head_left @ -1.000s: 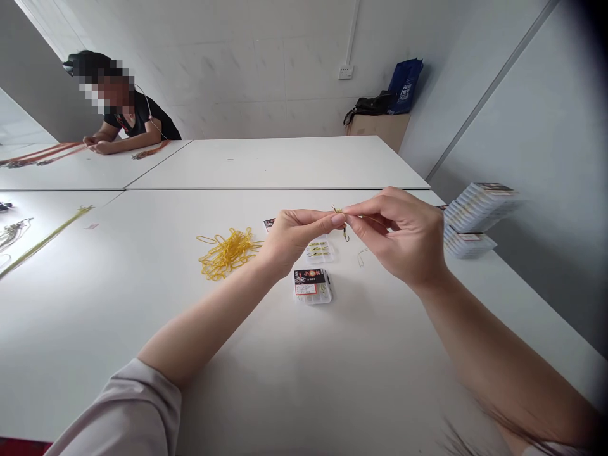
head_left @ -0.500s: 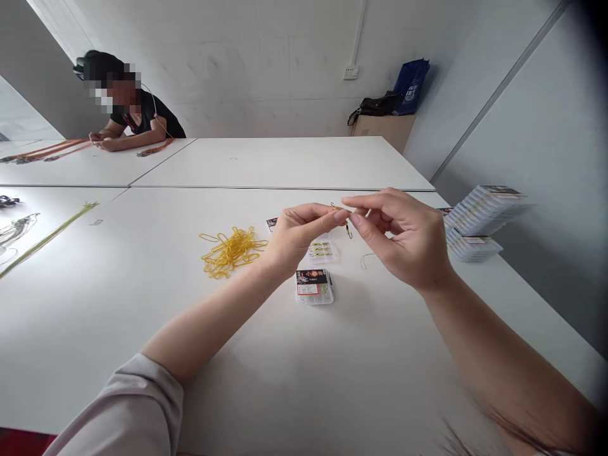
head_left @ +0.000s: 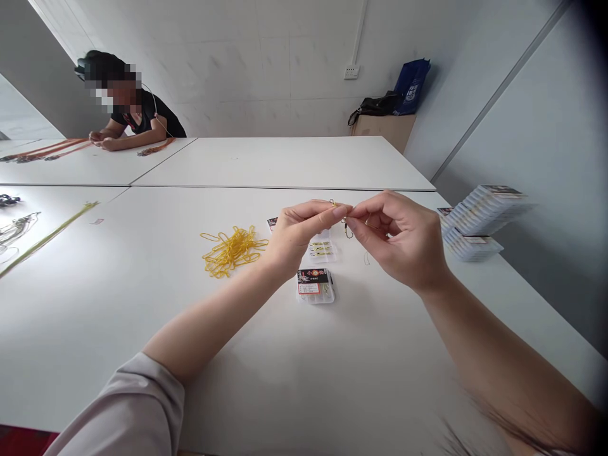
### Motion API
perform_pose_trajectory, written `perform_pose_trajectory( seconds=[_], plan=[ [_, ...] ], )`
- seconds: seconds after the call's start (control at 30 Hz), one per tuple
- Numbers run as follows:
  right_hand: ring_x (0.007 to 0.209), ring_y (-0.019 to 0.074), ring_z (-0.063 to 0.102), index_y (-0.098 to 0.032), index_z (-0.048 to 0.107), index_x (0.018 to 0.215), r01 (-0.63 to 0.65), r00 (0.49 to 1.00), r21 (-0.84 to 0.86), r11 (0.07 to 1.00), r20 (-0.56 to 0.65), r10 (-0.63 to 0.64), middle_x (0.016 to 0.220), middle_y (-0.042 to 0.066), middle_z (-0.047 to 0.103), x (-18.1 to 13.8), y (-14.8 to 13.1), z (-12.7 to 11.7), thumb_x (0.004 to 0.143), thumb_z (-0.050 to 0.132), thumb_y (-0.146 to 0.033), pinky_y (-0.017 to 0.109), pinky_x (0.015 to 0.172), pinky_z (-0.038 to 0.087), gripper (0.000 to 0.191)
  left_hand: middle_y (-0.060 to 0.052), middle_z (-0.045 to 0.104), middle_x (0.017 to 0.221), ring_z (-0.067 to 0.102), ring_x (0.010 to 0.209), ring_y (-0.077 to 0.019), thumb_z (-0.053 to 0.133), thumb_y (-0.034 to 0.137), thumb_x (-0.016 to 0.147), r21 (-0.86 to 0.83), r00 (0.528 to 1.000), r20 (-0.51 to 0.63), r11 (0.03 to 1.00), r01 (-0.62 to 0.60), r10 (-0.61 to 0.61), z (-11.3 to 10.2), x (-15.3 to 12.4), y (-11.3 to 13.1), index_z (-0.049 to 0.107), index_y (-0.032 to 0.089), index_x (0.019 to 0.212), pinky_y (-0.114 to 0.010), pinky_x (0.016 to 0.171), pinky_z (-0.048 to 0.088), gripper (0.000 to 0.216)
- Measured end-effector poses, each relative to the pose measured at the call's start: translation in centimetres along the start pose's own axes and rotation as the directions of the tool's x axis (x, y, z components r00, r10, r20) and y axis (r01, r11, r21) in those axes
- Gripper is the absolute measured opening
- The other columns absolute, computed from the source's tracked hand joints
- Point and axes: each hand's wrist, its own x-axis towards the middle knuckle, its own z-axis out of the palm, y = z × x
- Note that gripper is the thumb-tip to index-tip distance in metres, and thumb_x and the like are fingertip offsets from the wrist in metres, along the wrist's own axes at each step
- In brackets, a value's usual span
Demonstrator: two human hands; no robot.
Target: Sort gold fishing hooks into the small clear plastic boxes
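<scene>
My left hand point(head_left: 301, 231) is closed in a pinch on a thin yellow fishing line, a small loop of it poking up above the fingers. A dark fishing hook point(head_left: 349, 233) dangles just below the fingertips of both hands. Meeting the left fingertips, my right hand point(head_left: 403, 244) pinches the same line between thumb and forefinger; a strand shows near its curled fingers. Below the hands, an open clear box point(head_left: 323, 250) holds several hooks. Nearer me lies a closed clear box point(head_left: 316, 286) with a black and red label. The exact grip point is hidden by fingers.
Left of the hands lies a pile of yellow line loops point(head_left: 232, 251). Stacks of clear boxes point(head_left: 484, 212) stand at the right by the wall. Bundled greenish line point(head_left: 52, 237) lies far left. Across the tables sits a person point(head_left: 147, 120) with orange strands.
My right hand has moved slightly left, and its thumb and forefinger have come together in a pinch at the left fingertips. The hook has shifted slightly left.
</scene>
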Motion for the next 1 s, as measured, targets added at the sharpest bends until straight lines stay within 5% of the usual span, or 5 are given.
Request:
perform_pose_trajectory(
  seconds=[0.63,1.0],
  plan=[
    [0.055,0.0115,0.051,-0.025,0.069,0.083,0.044,0.990,-0.030,0.999,0.135,-0.040,0.077,-0.001,0.066,1.0,1.5,-2.7,0.088,0.070,-0.021,0.028,0.049,0.041,0.006,-0.007,0.079,0.093,0.069,0.093,-0.0180,0.083,0.052,0.071,0.069,0.998,0.014,0.996,0.059,-0.060,-1.3,0.3,0.4,0.078,0.020,0.076,-0.030,0.082,0.048,0.032],
    [0.053,0.0114,0.051,-0.026,0.072,0.084,0.225,0.961,-0.138,0.964,0.192,-0.197,0.080,-0.002,0.070,0.8,1.1,-2.3,0.089,0.067,-0.018,0.030,0.052,0.043,0.010,-0.005,0.078,0.085,0.066,0.083,-0.0164,0.084,0.051,0.069,0.211,0.987,0.031,0.967,0.146,-0.156,-1.1,0.2,0.6,0.081,0.022,0.075,-0.030,0.075,0.046,0.029]
  ],
)
